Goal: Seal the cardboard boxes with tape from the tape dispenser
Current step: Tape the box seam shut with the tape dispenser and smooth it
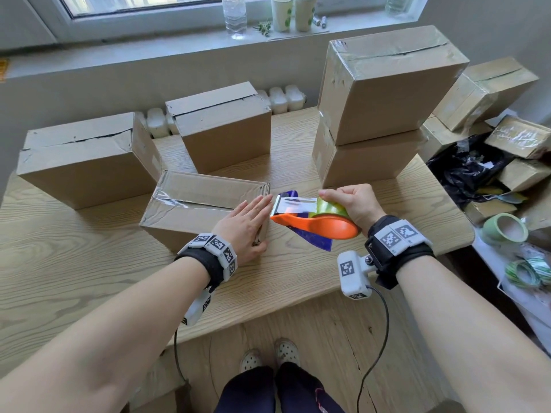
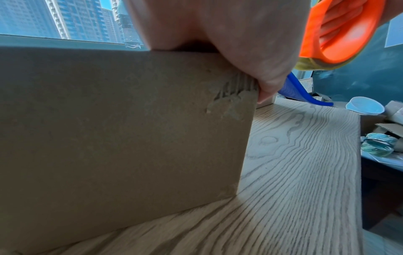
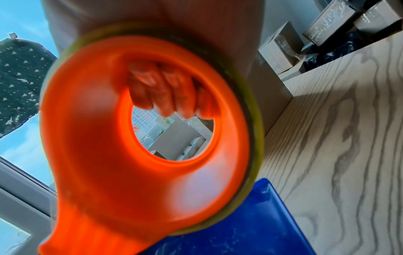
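A low cardboard box (image 1: 190, 204) lies on the wooden table (image 1: 89, 263) in front of me, with clear tape along its top seam. My left hand (image 1: 247, 222) rests flat on the box's right end, fingers straight, thumb down the near side (image 2: 268, 81). My right hand (image 1: 354, 204) grips an orange tape dispenser (image 1: 322, 225) holding a yellow-green roll, just right of the box. Its toothed blade end points at my left fingertips. In the right wrist view my fingers (image 3: 165, 96) curl through the dispenser's ring (image 3: 135, 155).
A blue sheet (image 1: 313, 239) lies on the table under the dispenser. Two unsealed boxes (image 1: 86, 162) (image 1: 223, 126) stand behind, and a stack of taped boxes (image 1: 384, 84) at the right. More boxes, black plastic and tape rolls (image 1: 504, 231) clutter the right side.
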Demonstrator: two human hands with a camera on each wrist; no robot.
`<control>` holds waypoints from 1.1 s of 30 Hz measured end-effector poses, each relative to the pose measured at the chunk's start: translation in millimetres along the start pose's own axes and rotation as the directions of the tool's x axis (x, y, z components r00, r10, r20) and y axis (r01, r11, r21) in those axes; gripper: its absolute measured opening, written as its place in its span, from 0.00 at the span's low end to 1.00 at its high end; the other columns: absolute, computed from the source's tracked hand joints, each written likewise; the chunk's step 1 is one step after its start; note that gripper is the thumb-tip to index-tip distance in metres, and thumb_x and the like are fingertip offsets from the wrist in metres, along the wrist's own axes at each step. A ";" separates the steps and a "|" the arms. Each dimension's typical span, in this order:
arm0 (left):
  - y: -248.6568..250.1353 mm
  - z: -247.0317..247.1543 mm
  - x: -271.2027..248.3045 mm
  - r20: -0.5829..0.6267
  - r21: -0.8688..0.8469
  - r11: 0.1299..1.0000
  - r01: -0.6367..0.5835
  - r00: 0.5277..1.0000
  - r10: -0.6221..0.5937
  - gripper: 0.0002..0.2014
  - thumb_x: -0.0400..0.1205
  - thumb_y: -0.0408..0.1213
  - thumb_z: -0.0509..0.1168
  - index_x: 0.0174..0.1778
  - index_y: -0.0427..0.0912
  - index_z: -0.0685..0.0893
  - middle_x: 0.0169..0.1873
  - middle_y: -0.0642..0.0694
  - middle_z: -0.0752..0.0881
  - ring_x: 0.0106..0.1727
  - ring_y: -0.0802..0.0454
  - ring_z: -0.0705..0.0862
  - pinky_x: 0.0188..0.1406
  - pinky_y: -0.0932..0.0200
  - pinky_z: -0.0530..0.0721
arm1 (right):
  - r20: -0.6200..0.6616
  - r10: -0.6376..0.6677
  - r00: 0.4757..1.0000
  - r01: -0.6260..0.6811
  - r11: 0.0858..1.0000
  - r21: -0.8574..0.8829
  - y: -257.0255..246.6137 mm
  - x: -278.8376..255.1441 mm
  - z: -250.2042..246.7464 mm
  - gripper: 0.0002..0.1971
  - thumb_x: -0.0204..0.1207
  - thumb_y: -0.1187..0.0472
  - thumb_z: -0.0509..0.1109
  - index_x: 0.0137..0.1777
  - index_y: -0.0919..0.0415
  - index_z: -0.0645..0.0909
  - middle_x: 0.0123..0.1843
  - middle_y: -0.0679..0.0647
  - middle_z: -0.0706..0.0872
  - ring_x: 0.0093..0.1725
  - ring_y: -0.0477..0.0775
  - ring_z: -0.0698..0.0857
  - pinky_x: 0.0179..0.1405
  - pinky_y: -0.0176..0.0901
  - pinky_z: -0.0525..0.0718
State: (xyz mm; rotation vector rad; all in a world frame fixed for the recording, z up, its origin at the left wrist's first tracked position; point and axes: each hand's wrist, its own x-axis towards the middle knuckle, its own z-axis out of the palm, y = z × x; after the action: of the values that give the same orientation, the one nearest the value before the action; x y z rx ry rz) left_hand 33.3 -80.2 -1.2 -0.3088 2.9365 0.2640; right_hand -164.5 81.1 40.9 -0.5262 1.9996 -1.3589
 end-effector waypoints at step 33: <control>-3.5 -13.5 -32.7 0.057 0.164 0.931 -0.326 0.945 0.321 0.22 0.78 0.34 0.59 0.69 0.41 0.73 0.83 0.50 0.46 0.83 0.51 0.45 0.82 0.52 0.43 | -0.053 -0.024 0.998 0.023 0.999 -0.025 -33.1 -4.8 -5.4 0.26 0.67 0.51 0.79 0.36 0.80 0.81 0.32 0.62 0.76 0.31 0.56 0.74 0.33 0.46 0.71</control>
State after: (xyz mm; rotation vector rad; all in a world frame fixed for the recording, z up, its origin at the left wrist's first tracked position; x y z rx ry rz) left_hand 63.5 -80.0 17.6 0.2058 2.9423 0.0548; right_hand -166.1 75.2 74.3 -0.5312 2.0617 -1.3775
